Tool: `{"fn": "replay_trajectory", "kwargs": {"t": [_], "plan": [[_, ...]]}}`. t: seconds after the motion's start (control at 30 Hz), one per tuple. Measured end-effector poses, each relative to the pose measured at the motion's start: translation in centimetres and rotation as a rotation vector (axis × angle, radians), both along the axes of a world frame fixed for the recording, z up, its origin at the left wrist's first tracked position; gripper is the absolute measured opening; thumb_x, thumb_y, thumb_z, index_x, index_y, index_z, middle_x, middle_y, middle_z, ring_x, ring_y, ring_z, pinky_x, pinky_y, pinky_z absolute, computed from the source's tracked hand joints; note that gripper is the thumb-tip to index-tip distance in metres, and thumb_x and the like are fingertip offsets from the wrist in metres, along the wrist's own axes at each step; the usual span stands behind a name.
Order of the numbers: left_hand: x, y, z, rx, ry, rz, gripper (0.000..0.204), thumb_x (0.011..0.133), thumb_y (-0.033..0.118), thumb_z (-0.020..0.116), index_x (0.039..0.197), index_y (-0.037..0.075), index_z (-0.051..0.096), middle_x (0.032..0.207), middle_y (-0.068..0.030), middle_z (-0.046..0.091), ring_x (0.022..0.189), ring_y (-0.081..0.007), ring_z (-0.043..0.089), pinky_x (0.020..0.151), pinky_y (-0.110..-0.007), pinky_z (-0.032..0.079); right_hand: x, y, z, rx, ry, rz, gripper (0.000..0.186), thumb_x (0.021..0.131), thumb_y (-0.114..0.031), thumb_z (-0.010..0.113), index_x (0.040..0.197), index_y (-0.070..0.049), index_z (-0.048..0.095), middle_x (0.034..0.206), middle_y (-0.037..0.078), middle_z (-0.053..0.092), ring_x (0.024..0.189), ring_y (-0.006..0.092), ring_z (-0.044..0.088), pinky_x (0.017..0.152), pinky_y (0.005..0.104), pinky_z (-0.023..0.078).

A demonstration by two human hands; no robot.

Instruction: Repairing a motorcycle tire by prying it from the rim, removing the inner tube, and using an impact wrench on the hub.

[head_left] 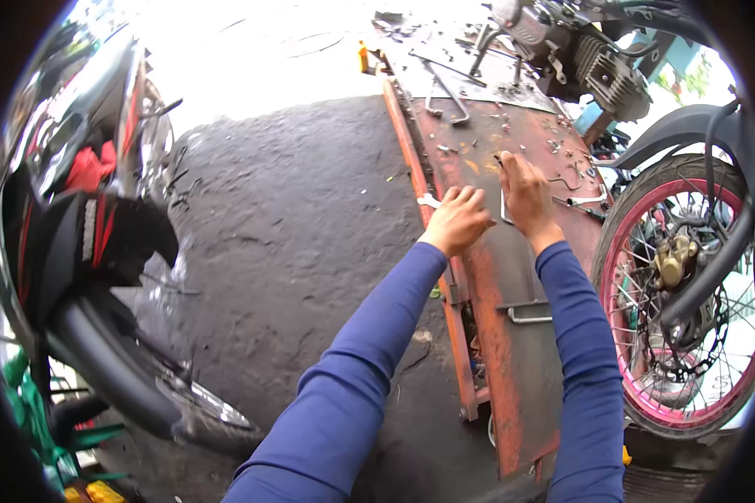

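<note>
Left hand [460,221] curled round wrench [429,201], right hand [525,194] half-curled, maybe pinching dark piece [498,160]; likely tool-handling, next needs firm grip.

No readable lettering or signs.

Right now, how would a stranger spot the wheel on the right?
Start at the worn orange bench just right of centre. Look right, past the right forearm, to a spoked wheel under a dark fender. Its pink rim sets it apart from the motorcycle wheel low on the left, which shows none.
</note>
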State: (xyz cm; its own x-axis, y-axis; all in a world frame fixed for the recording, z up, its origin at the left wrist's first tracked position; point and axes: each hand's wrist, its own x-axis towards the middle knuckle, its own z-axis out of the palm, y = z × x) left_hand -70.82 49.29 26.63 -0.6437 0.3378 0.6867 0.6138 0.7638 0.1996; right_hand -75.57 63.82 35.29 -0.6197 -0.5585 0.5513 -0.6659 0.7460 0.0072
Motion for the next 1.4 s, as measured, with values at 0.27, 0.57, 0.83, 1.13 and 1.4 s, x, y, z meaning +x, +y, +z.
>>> {"fn": "replay_trajectory", "kwargs": {"t": [0.27, 0.57, 0.83, 1.13, 1.4], "plan": [[32.9, -0.1, 6.6, -0.094, -0.287, -0.367, 0.009, 0.073, 0.012, 0.063, 0.078, 0.005, 0.060, 0.073, -0.0104, 0.058, 0.065, -0.0281, 0.062, 0.055, -0.042, 0.050, 33.3, -0.5, 9.0, -0.313, -0.256, 0.045, 0.017, 0.091, -0.017, 0.058, 0.095, -0.002, 0.052, 0.068, 0.018, 0.055, 0.059, 0.0311, 0.061, 0.054, 0.0403, 0.045], [58.0, -14.8, 3.4, -0.229, -1.330, -0.590, 0.023, 0.077, 0.010, 0.062, 0.100, 0.008, 0.064, 0.087, -0.0152, 0.068, 0.084, -0.0353, 0.066, 0.075, -0.043, 0.051, 60.1, 5.3, -6.5, -0.829, -0.823, -0.383, 0.019, 0.082, -0.014, 0.073, 0.079, -0.001, 0.060, 0.071, -0.002, 0.056, 0.061, 0.0040, 0.042, 0.053, 0.0224, 0.035], [65.4, -30.1, -18.8, -0.600, -1.405, 0.179, 0.018, 0.080, 0.011, 0.059, 0.088, 0.002, 0.072, 0.092, -0.0196, 0.070, 0.090, -0.0352, 0.069, 0.075, -0.044, 0.055, 59.5, -18.3, -19.6, -0.595, -1.327, 0.073, 0.080, 0.065, -0.020, 0.088, 0.132, 0.003, 0.050, 0.129, 0.017, 0.057, 0.118, 0.0215, 0.055, 0.097, 0.0320, 0.044], [68.4, -38.8, -21.6, 0.348, -1.552, -0.104, 0.029, 0.088, 0.030, 0.066, 0.080, 0.003, 0.074, 0.076, -0.0076, 0.071, 0.065, -0.0209, 0.063, 0.066, -0.033, 0.048, 62.1, -28.3, -25.3, -0.911, -1.413, -0.015, 0.050, 0.063, -0.009, 0.089, 0.104, -0.002, 0.061, 0.091, 0.005, 0.068, 0.079, 0.0121, 0.064, 0.069, 0.0260, 0.053], [69.1, -45.4, -28.4, 0.559, -0.973, 0.200, 0.070, 0.055, 0.021, 0.089, 0.117, 0.007, 0.060, 0.099, -0.0131, 0.066, 0.097, -0.0289, 0.064, 0.087, -0.037, 0.051, 65.4, -32.1, -11.3, -0.591, -0.962, 0.042, 0.052, 0.067, -0.028, 0.088, 0.103, 0.002, 0.065, 0.088, 0.003, 0.068, 0.079, 0.0098, 0.062, 0.074, 0.0270, 0.050]]}}
